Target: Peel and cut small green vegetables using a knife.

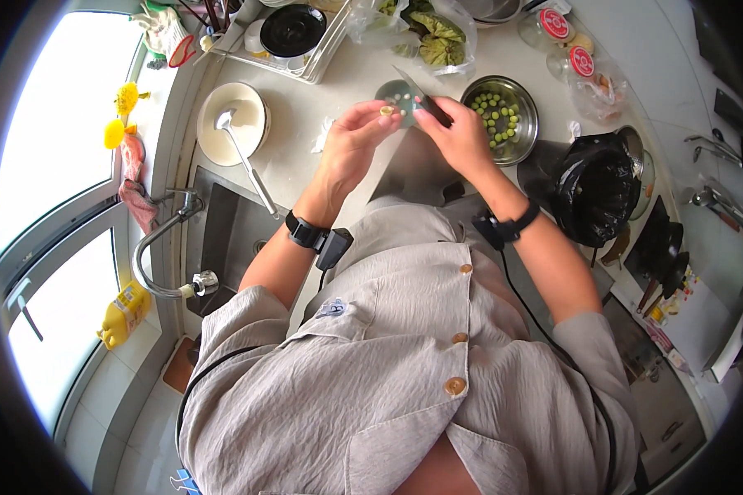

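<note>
My left hand (357,133) pinches a small yellowish piece of lotus seed or its hull (386,111) between thumb and fingers. In my right hand (461,133) is a knife, its dark handle (436,112) in my grip and its thin blade (408,80) pointing up and left. Beneath both hands sits a small greenish dish (389,93) with several whitish peeled seeds (407,97) in it. A steel bowl (530,114) stands just right of my right hand, and round green lotus seeds (499,117) lie inside. The hands partly cover the dish.
Lotus seed pods (443,46) fill a clear plastic bag at the back. A cream bowl (205,106) holds a ladle (241,148), left of my arm. The sink (220,216) and faucet (145,266) are nearer. A black-lined bin (594,198) and lidded jars (542,31) stand right.
</note>
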A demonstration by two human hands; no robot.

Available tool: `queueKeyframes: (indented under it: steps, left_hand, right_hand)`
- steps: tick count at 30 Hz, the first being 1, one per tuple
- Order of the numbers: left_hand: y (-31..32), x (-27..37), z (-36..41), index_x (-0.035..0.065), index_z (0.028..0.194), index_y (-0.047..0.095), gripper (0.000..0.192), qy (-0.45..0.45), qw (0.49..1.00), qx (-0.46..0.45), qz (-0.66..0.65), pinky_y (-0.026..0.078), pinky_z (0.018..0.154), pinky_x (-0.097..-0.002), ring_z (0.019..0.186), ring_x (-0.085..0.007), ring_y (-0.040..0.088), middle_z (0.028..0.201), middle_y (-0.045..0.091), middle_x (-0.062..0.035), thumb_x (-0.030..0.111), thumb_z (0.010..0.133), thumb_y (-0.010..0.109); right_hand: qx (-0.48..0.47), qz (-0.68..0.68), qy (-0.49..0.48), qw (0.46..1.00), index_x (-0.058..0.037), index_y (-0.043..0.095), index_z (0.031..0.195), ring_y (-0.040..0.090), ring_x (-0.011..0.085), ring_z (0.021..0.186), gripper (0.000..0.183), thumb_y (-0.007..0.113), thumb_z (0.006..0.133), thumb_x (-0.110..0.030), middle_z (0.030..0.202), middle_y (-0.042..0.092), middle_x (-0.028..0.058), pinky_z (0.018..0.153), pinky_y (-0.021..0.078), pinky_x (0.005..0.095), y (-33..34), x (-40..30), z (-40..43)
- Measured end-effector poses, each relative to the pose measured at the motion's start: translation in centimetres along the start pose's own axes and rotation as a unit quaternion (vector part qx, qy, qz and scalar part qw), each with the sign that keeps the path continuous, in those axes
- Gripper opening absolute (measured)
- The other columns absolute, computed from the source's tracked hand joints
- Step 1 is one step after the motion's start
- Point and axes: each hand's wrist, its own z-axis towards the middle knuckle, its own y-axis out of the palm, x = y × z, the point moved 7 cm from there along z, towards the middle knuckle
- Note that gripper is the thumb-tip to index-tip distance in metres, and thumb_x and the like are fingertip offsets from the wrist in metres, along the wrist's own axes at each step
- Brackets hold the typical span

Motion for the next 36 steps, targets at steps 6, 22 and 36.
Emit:
queueKeyframes:
  steps: [6,22,36]
  left_hand:
    - [6.2,1.4,-1.4,0.0017,0.122,0.067,0.022,-0.028,0.994,-0.102,-0.02,0.061,0.09,-0.0361,0.098,-0.0221,0.072,0.112,0.072,-0.0126,0.002,0.099,0.066]
    - [25.1,-8.1,-0.8,0.0001,0.118,0.067,0.021,-0.128,0.937,-0.317,0.072,0.06,0.089,-0.0326,0.093,-0.0202,0.073,0.112,0.074,-0.0152,0.002,0.097,0.069]
    - [35.3,-19.5,-2.2,-0.0002,0.117,0.07,0.019,-0.238,0.891,-0.37,0.116,0.06,0.089,-0.0306,0.093,-0.0187,0.073,0.114,0.073,-0.0142,0.002,0.098,0.068]
  right_hand:
    - [0.056,-0.1,-0.193,0.975,0.0012,0.07,0.123,0.066,0.0279,0.07,0.034,0.073,0.093,-0.014,0.088,0.069,0.0133,0.063,0.0527,0.036,-7.3,-8.3,-6.9]
    - [0.283,-0.218,-0.133,0.925,0.002,0.069,0.125,0.061,0.0263,0.065,0.04,0.077,0.087,-0.009,0.081,0.063,0.0103,0.058,0.0496,0.0368,-21.5,-5.8,-21.6]
    - [0.42,-0.25,0.004,0.872,-0.0015,0.07,0.126,0.062,0.0251,0.065,0.04,0.078,0.089,-0.014,0.082,0.065,0.0083,0.057,0.0492,0.0356,-28.4,-1.0,-31.3]
